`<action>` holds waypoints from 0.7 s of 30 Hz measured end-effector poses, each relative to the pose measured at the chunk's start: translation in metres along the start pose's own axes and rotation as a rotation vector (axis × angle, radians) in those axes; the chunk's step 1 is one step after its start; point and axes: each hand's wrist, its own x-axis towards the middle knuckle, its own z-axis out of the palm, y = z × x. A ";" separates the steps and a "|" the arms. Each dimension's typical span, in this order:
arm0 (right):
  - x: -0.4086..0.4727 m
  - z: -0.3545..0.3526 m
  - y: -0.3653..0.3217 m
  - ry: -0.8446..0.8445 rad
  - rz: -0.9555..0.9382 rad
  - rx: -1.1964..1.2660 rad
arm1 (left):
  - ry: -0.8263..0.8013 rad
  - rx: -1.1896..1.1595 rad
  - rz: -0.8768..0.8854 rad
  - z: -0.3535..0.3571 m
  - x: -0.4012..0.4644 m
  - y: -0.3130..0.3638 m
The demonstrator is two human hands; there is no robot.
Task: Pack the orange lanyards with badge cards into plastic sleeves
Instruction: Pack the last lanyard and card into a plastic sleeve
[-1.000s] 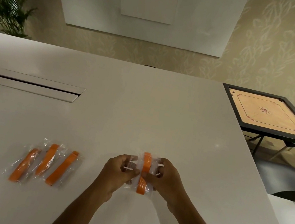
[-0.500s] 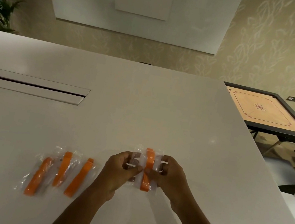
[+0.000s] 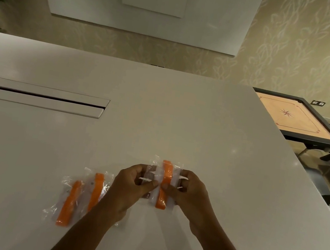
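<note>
Both hands pinch sleeved orange lanyard (image 3: 164, 184) between them: left hand (image 3: 130, 186), right hand (image 3: 188, 193).

Folded orange lanyard (image 3: 164, 184) upright inside a clear plastic sleeve (image 3: 175, 180) — two more sleeved lanyards (image 3: 81, 200) flat, left.

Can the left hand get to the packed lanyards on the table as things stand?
Probably not right away: the left hand pinches the sleeve together with the right hand. The packed lanyards lie just beside its wrist, nothing between, so once it lets go, likely yes.
</note>
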 end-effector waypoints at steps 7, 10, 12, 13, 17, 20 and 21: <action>-0.021 0.039 -0.007 0.001 0.005 0.036 | -0.017 -0.029 -0.003 -0.044 -0.019 -0.003; -0.036 0.056 -0.009 0.005 -0.004 0.031 | -0.008 -0.035 -0.018 -0.059 -0.031 -0.005; -0.048 0.068 -0.008 0.020 -0.005 0.039 | -0.007 -0.029 -0.028 -0.069 -0.043 -0.006; -0.053 0.073 -0.008 0.024 -0.008 0.033 | -0.005 -0.026 -0.030 -0.074 -0.048 -0.007; -0.078 0.100 -0.014 0.037 -0.023 0.018 | -0.003 0.002 -0.021 -0.101 -0.078 -0.005; -0.096 0.123 -0.022 0.059 -0.034 0.042 | -0.004 0.013 -0.012 -0.125 -0.096 -0.002; -0.101 0.133 -0.024 0.069 -0.039 0.048 | -0.007 0.008 -0.005 -0.135 -0.101 -0.001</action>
